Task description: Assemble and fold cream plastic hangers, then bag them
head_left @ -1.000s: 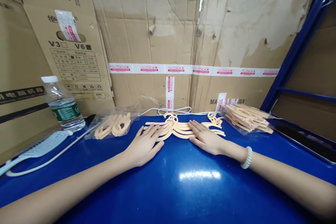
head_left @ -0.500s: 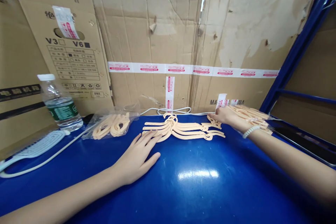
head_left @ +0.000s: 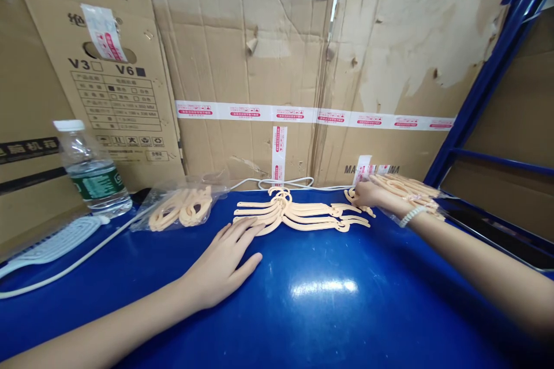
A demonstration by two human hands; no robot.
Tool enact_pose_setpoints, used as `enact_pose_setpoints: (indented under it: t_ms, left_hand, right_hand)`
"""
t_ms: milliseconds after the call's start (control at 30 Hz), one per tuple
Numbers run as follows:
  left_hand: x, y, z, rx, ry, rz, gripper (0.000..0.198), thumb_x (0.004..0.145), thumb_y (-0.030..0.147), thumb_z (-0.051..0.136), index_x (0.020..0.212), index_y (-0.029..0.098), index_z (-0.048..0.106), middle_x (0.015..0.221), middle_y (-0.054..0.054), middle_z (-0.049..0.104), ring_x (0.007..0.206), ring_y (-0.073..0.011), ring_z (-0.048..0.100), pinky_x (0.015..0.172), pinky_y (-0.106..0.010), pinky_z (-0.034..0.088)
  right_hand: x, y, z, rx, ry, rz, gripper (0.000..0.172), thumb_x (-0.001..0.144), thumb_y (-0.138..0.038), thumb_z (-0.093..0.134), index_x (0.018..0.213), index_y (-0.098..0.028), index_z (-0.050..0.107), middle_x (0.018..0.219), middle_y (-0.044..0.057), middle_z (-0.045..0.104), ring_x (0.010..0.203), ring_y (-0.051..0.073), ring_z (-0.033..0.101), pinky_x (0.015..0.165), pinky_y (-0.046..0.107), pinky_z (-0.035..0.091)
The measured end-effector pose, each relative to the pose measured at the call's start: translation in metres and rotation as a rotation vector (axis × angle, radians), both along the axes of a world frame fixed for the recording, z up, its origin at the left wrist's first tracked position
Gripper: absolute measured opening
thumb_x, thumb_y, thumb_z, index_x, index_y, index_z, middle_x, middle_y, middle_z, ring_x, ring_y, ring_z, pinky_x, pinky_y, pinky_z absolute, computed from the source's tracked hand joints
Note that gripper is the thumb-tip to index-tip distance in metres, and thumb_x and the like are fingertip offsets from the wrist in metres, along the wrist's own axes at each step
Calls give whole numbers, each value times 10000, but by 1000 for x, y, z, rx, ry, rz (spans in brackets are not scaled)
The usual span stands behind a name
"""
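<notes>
Several beige plastic folding hangers (head_left: 311,209) lie side by side in the middle of the blue table, their hooks pointing to the back. My left hand (head_left: 227,262) lies flat with its fingers spread, the fingertips resting on the left arms of the nearest hangers. At the right ends of the hangers, my right hand (head_left: 369,195) has its fingers closed on a small curved beige hanger piece (head_left: 367,211). The fingers partly cover that piece. Just behind my right hand is a clear bag of beige hanger parts (head_left: 409,187).
At left stand a water bottle (head_left: 95,176) and a bag of beige loops (head_left: 182,207). A pale hairbrush (head_left: 56,245) and white cable (head_left: 82,262) lie in front. Cardboard (head_left: 246,63) walls the back. A dark flat device (head_left: 497,239) lies right, beside a blue metal frame (head_left: 467,92).
The small hanger piece under my right hand has turned and now shows further right, below the fingers. My left hand stays on the hangers. The view has shifted slightly.
</notes>
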State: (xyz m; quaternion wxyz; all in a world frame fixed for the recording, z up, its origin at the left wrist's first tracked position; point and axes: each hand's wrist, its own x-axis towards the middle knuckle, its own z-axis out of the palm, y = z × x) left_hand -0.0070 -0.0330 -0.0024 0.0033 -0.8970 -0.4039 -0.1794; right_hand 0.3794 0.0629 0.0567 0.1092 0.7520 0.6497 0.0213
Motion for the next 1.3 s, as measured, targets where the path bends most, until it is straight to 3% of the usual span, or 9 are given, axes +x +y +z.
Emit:
enact_pose_setpoints:
  t_ms: [200,300,400,600,867,1033,1133,1233,1300]
  left_hand:
    - [-1,0,-1,5,-3,0,472,963,378,413,1410,227,424,1488,-112,425,1379,-314,371,1112,-593,315]
    - [-1,1,-1,-4,8,9,475,963,391,407,1407,224,429,1494,-116,415,1385,-322,360,1115,-597,307]
    - [0,1,-2,0,6,11,472,961,396,410,1401,225,440,1490,-115,421,1381,-329,364,1110,-602,311]
    - [0,0,-2,2,3,8,463,959,395,415,1392,233,445,1491,-105,420,1382,-328,362,1107,-604,316]
    - [-1,-1,-4,14,-16,30,401,964,382,413,1344,266,468,1477,-72,429,1379,-297,365,1125,-575,304]
    - [0,-1,-5,70,-57,41,336,945,356,448,1245,229,534,1419,-97,487,1330,-306,423,1100,-559,347]
    - [1,-2,-3,68,-66,36,306,931,313,456,1200,208,558,1362,-111,531,1294,-309,458,1064,-533,402]
    - [2,-2,-1,68,-58,35,307,919,297,463,1195,198,554,1340,-120,539,1286,-311,463,1054,-533,412]
    - [2,-2,0,77,-59,32,305,917,295,467,1195,204,555,1340,-118,539,1289,-311,460,1055,-536,410]
  right_hand:
    - [11,-14,-9,72,25,113,191,886,-252,608,967,-94,678,954,120,705,849,219,676,730,329,524]
    - [20,-23,-14,124,97,254,203,859,-171,551,959,-115,719,907,135,740,805,253,700,675,294,499]
    - [28,-26,-18,148,184,422,285,868,-164,494,1047,-190,714,1010,87,750,841,231,703,703,274,510]
    - [25,-2,-24,184,284,680,370,872,-121,435,1103,-226,703,1087,67,736,1014,230,677,875,292,513]
    - [12,25,-26,361,287,780,408,888,-128,423,1213,-221,652,1206,91,659,1196,234,554,1037,403,426]
    - [1,-2,-27,495,294,693,488,902,-102,348,1356,-150,521,1221,168,625,1164,274,571,1002,467,449]
    - [-26,-34,-32,536,389,651,506,979,-306,345,1457,-144,371,1197,178,643,1122,285,609,971,466,480]
    - [-62,-60,-40,386,388,757,668,953,-505,385,1470,-85,341,1445,237,450,1326,338,448,1084,503,380]
    - [-82,-67,-43,277,350,786,752,942,-569,354,1474,-38,329,1502,253,348,1400,361,327,1133,533,296]
